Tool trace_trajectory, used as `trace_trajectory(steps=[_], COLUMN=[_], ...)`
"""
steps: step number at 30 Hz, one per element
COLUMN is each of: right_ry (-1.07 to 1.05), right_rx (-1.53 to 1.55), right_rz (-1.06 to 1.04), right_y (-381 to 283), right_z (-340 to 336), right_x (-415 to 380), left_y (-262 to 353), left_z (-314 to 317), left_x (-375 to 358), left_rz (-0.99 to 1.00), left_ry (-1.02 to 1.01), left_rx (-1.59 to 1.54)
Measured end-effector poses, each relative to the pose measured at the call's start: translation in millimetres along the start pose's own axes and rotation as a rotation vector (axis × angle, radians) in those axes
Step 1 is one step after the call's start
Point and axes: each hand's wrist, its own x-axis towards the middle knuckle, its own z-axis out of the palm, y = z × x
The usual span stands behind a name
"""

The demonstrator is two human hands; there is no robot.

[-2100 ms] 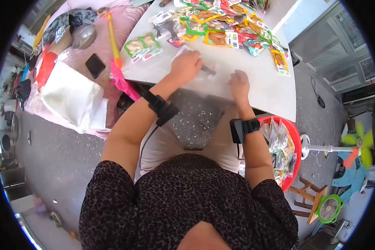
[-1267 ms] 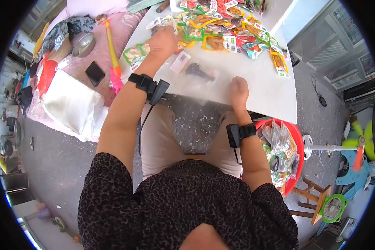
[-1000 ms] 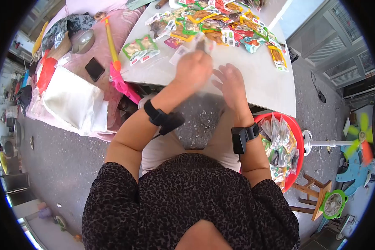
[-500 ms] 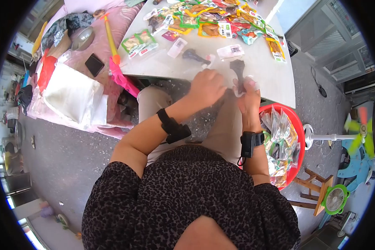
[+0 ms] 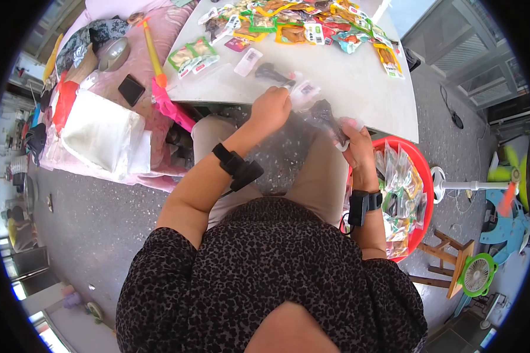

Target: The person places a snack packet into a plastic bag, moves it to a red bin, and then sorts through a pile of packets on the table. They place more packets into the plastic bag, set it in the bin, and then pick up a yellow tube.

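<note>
My left hand (image 5: 271, 110) is closed, with its fingertips pinching the near edge of a clear plastic pouch (image 5: 305, 92) that bears a white printed label. In my right hand (image 5: 358, 144) is a dark drumstick-shaped piece (image 5: 324, 115) with clear film around its narrow end. Its wide end tilts up and left, close to the pouch. Both hands are over the near edge of the white table (image 5: 229, 91). Just beyond my left hand lies another dark drumstick-shaped piece (image 5: 271, 74). A white labelled packet (image 5: 248, 62) lies to the left of it.
Colourful food packets (image 5: 300, 33) are heaped at the table's far side, with a green-trimmed packet (image 5: 193, 57) at left. A red basin (image 5: 425, 176) of packets stands by my right arm. Left is a pink-covered surface (image 5: 153, 126) holding a phone (image 5: 131, 90).
My left hand has moved left and up, and the labelled pouch has come off its spot on the table toward it. The dark piece in my right hand has tilted to the left.
</note>
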Motion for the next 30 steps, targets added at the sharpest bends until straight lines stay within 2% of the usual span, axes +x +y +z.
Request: trace_trajectory(steps=[4,9,12,13,16,19,22,25,28,30], right_ry=[-0.044,-0.060,-0.176,-0.220,-0.160,-0.208,-0.228,-0.242,-0.338,-0.565], right_rx=[-0.010,0.021,0.037,0.000,-0.182,-0.571,-0.613,-0.572,-0.646,-0.958], right_rz=[0.071,0.118,0.126,0.082,0.069,0.154,0.154,0.142,0.142,-0.442], right_y=[-4.0,6.3,14.1,19.6,16.7,9.6,0.8,1.7,15.1,46.6], right_z=[3.0,15.6,35.4,39.9,55.2,45.9,44.5,42.9,45.6,11.3], right_x=[10.7,39.1,55.3,62.9,60.8,60.1,51.3,58.0,83.1,128.4], left_y=[16.4,31.2,33.2,33.0,31.1,29.7,29.3,24.9,30.8,25.1], left_z=[-6.5,-7.8,-9.0,-8.5,-8.8,-11.3,-11.4,-8.0,-7.2,-1.6], left_x=[0.4,-2.6,-0.9,0.3,3.0,3.2,3.5,4.0,11.3,18.2], left_rz=[-0.050,0.031,0.030,0.029,-0.005,-0.007,0.024,0.086,0.065,0.121], left_ry=[-0.086,-0.099,-0.098,-0.092,-0.095,-0.088,-0.025,-0.005,-0.039,-0.028], left_rx=[0.025,0.092,0.099,0.095,0.096,0.066,0.095,0.002,-0.087,-0.079])
